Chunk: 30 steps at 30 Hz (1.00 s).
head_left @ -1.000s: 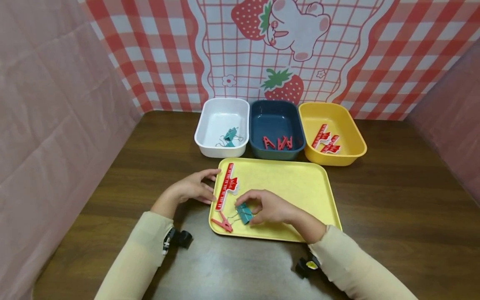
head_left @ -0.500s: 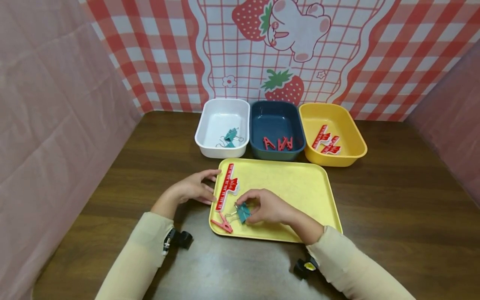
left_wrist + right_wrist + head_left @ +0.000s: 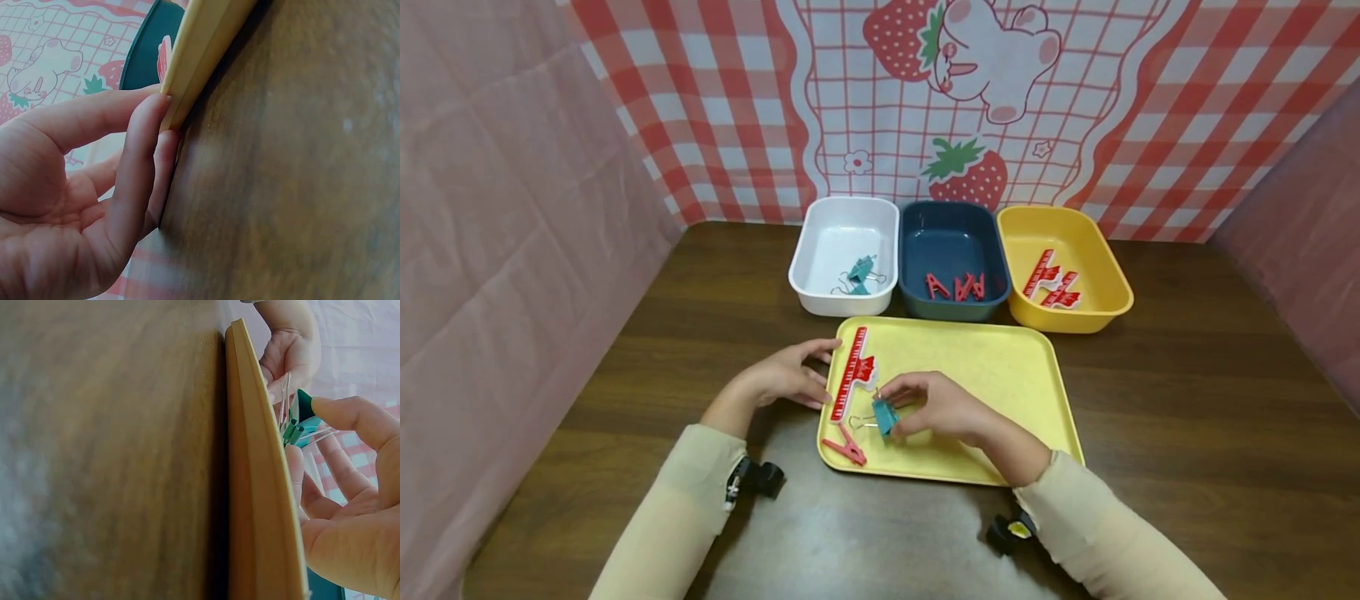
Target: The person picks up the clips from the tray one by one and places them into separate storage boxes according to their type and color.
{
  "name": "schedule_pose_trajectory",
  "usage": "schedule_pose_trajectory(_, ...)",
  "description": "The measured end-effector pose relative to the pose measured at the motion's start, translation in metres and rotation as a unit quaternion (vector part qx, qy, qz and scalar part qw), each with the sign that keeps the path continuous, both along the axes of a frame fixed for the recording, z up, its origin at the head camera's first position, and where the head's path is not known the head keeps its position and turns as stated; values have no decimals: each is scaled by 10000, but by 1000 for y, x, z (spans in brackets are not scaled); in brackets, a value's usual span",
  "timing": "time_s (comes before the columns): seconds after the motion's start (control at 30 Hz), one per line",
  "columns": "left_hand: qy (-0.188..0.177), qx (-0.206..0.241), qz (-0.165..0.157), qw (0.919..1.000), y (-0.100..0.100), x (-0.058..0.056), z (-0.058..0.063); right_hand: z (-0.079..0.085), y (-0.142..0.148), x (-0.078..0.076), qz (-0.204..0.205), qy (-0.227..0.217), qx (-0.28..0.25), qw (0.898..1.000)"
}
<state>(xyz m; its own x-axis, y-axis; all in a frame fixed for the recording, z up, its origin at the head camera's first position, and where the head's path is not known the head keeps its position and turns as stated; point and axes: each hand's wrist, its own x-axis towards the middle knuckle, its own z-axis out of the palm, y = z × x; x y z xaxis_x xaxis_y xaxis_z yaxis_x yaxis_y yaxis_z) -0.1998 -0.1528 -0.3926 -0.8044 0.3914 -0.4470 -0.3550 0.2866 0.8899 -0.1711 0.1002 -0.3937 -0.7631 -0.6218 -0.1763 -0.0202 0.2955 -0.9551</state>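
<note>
My right hand (image 3: 936,407) pinches a teal binder clip (image 3: 884,416) between thumb and fingers, over the left part of the yellow tray (image 3: 977,367). In the right wrist view the thumb presses on one side of the binder clip (image 3: 304,406), and its wire handles stick out. My left hand (image 3: 786,375) rests its fingertips against the tray's left rim, also seen in the left wrist view on the tray's edge (image 3: 194,56). A red and white ruler-shaped clip (image 3: 850,375) lies along that rim. Just below it is a pink clothespin (image 3: 847,448).
Behind the tray stand three bins in a row: a white bin (image 3: 808,275) with teal binder clips, a dark blue bin (image 3: 955,310) with several pink clothespins, and a yellow bin (image 3: 1116,292) with two red ruler-shaped clips. Patterned cloth hangs behind them.
My right hand has closed on the binder clip and shifted it slightly up and left, tilting it away from the clothespin. The left hand has stayed at the tray's rim.
</note>
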Motion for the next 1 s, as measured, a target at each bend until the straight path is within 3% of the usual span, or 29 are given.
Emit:
schedule_pose_trajectory(0.33,17,118,31,9999,1,1,0,10,1,-4,-489,-789,-398,9949)
schedule_pose_trajectory(1.0,-21,134,34,9999,0,0,-1,15,6,-17,-1200,-562,-606,9893)
